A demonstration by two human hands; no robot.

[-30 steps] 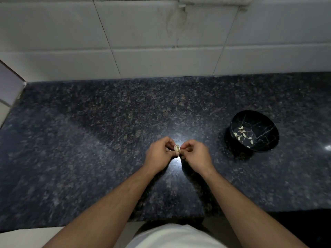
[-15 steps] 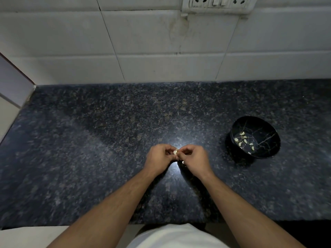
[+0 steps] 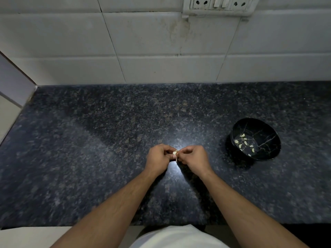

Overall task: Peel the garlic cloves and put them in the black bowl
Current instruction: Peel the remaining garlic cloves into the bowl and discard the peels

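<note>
Left hand [image 3: 158, 158] sits at lower centre of the frame, fingers curled in, pinching one side of a garlic clove [image 3: 175, 153] — it looks like the anchor, holding the clove steady so the other hand can work the skin. The clove is right between the two hands, held above the counter [image 3: 89, 149], not resting on it. A pale sliver hangs just below it; probably loose skin, too small to be sure.

Right hand [image 3: 194, 159] mirrors the left, fingers curled and pinching the clove's other side. My read: this is the peeling hand, picking at the skin. Both forearms come in from the bottom edge and converge, which keeps the work central and close to the body.

Black bowl [image 3: 268, 154] stands at centre right, well apart from the hands but on the right hand's side — likely placed for a short drop once the clove is bare. Peeled cloves [image 3: 243, 142] already lie scattered in its bottom, so the task is partway done. A small scrap [image 3: 242, 178] lies on the counter just below the bowl, possibly skin.
</note>
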